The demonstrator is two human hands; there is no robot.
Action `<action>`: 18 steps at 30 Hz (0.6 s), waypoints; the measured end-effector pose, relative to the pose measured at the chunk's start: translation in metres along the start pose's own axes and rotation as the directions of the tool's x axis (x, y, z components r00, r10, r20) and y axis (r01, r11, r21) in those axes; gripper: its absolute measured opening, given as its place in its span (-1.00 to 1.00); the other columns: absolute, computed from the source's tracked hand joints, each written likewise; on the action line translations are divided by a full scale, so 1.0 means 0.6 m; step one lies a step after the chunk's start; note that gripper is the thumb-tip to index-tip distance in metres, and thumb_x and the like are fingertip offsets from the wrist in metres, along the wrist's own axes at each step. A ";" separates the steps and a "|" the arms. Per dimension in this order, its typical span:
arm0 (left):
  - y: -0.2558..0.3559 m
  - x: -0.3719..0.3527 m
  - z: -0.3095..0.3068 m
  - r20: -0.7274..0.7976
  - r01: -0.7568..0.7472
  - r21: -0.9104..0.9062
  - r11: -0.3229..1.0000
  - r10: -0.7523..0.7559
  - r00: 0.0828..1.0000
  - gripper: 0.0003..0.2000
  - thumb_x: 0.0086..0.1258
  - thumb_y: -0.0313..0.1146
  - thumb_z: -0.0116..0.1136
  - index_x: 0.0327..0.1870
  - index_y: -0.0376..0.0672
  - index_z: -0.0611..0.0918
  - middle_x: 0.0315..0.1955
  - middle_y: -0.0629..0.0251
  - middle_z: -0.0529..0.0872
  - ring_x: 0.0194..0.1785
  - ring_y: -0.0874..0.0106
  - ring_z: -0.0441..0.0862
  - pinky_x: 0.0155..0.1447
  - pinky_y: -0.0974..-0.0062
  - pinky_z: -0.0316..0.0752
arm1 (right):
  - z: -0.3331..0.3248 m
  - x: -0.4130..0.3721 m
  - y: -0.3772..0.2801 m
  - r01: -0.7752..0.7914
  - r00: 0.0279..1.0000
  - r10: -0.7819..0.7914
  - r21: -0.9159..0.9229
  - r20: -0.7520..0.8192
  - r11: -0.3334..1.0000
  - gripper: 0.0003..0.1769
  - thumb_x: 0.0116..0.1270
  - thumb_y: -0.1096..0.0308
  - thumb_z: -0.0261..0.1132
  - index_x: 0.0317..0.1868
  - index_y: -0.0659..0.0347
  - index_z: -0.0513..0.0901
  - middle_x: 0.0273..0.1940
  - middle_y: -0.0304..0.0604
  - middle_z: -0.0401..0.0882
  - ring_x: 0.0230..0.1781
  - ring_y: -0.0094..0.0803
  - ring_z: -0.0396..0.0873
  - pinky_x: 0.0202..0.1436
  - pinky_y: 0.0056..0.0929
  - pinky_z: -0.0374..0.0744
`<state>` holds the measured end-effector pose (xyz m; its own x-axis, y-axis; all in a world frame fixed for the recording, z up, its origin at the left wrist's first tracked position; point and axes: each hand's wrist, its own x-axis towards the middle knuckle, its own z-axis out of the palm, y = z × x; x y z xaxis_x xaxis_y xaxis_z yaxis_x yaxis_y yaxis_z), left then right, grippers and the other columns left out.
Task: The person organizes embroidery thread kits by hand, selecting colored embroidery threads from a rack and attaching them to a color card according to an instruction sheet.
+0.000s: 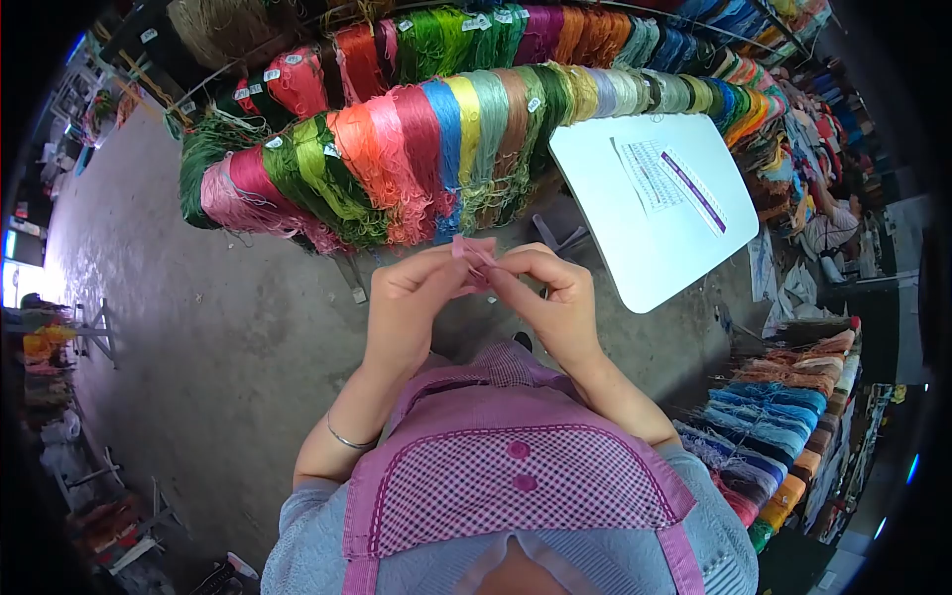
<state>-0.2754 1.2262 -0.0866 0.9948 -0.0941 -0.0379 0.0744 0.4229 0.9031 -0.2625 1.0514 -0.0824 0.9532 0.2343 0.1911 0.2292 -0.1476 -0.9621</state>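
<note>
My left hand (409, 302) and my right hand (551, 297) meet in front of my chest. Between their fingertips they pinch a small bundle of pink thread (474, 252). A thin silver bangle (349, 437) sits on my left wrist. Just beyond my hands hangs a rack of thread skeins (416, 149) in green, orange, pink, blue and yellow. Below my hands I see my pink checked apron (516, 476).
A white table (650, 213) with a printed sheet (672, 178) stands to the right. More thread skeins (783, 416) are stacked at the lower right and along the far right. Bare concrete floor (198, 337) lies to the left. Another person (833, 213) sits at the far right.
</note>
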 end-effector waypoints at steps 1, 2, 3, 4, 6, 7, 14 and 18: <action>0.003 0.001 -0.003 -0.004 -0.002 0.001 1.000 0.002 1.000 -0.76 0.49 -0.45 0.06 0.02 -0.39 0.67 -0.02 0.07 0.72 -0.03 0.43 0.70 0.09 0.49 0.61 | 0.002 0.000 -0.001 -0.077 0.997 0.079 0.148 -0.009 0.986 -0.89 0.31 0.51 0.30 -0.20 0.38 0.68 -0.24 -0.18 0.68 -0.22 -0.51 0.59 -0.11 -0.56 0.50; 0.008 0.002 -0.007 0.018 0.071 -0.152 0.986 -0.069 0.997 -0.73 0.50 -0.43 0.02 0.05 -0.42 0.64 0.02 0.02 0.70 0.04 0.36 0.68 0.12 0.47 0.59 | 0.002 0.003 -0.001 -0.165 0.985 0.175 0.407 0.014 0.898 -0.85 0.35 0.47 0.26 -0.16 0.38 0.66 -0.22 -0.16 0.67 -0.23 -0.49 0.59 -0.09 -0.55 0.51; 0.011 0.002 -0.010 0.051 0.143 -0.300 0.943 -0.134 0.990 -0.69 0.51 -0.40 -0.02 0.08 -0.45 0.60 0.06 -0.02 0.68 0.11 0.29 0.66 0.16 0.44 0.57 | 0.001 0.006 -0.002 -0.241 0.963 0.261 0.633 0.063 0.736 -0.81 0.39 0.42 0.22 -0.12 0.39 0.64 -0.21 -0.14 0.67 -0.23 -0.46 0.59 -0.07 -0.54 0.51; 0.012 0.003 -0.009 0.047 0.136 -0.273 0.952 -0.128 0.991 -0.65 0.52 -0.37 -0.05 0.16 -0.46 0.54 0.09 -0.04 0.66 0.14 0.25 0.65 0.14 0.44 0.59 | -0.005 0.010 -0.005 -0.293 0.949 0.294 0.653 0.111 0.699 -0.74 0.46 0.34 0.13 -0.07 0.39 0.61 -0.18 -0.13 0.66 -0.22 -0.48 0.59 -0.06 -0.56 0.52; 0.014 0.000 -0.002 0.038 0.101 -0.250 0.963 -0.095 0.995 -0.65 0.54 -0.36 -0.05 0.15 -0.44 0.56 0.05 -0.01 0.68 0.09 0.30 0.67 0.11 0.43 0.61 | -0.009 0.016 -0.003 -0.365 0.928 0.313 0.641 0.200 0.675 -0.73 0.48 0.32 0.12 -0.08 0.39 0.61 -0.17 -0.14 0.66 -0.22 -0.49 0.59 -0.05 -0.56 0.52; 0.013 -0.001 0.001 0.034 0.067 -0.231 0.971 -0.061 0.998 -0.66 0.55 -0.35 -0.05 0.14 -0.43 0.59 0.02 0.03 0.70 0.04 0.36 0.69 0.08 0.42 0.63 | -0.010 0.017 -0.002 -0.436 0.900 0.331 0.621 0.284 0.652 -0.72 0.49 0.31 0.11 -0.08 0.38 0.62 -0.17 -0.15 0.66 -0.21 -0.50 0.59 -0.04 -0.56 0.52; 0.013 -0.004 0.002 -0.016 0.085 -0.102 0.991 -0.087 0.996 -0.67 0.57 -0.35 -0.07 0.12 -0.40 0.61 0.06 0.08 0.68 0.01 0.40 0.68 0.01 0.49 0.65 | 0.008 0.022 -0.017 -0.474 0.878 0.350 0.485 0.327 0.735 -0.80 0.29 0.56 0.33 -0.07 0.38 0.69 -0.18 -0.17 0.72 -0.18 -0.54 0.63 -0.03 -0.58 0.52; 0.010 -0.004 -0.007 -0.006 0.079 -0.123 0.989 -0.081 0.997 -0.68 0.56 -0.34 -0.05 0.08 -0.41 0.63 0.06 0.10 0.69 -0.02 0.46 0.68 -0.05 0.54 0.64 | 0.009 0.024 -0.019 -0.467 0.880 0.342 0.463 0.330 0.753 -0.81 0.30 0.55 0.33 -0.08 0.38 0.70 -0.20 -0.16 0.72 -0.19 -0.51 0.64 -0.01 -0.56 0.53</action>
<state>-0.2773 1.2327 -0.0830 0.9860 -0.1228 -0.1131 0.1611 0.5213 0.8380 -0.2527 1.0614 -0.0698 0.8519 0.4729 -0.2252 -0.3638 0.2248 -0.9039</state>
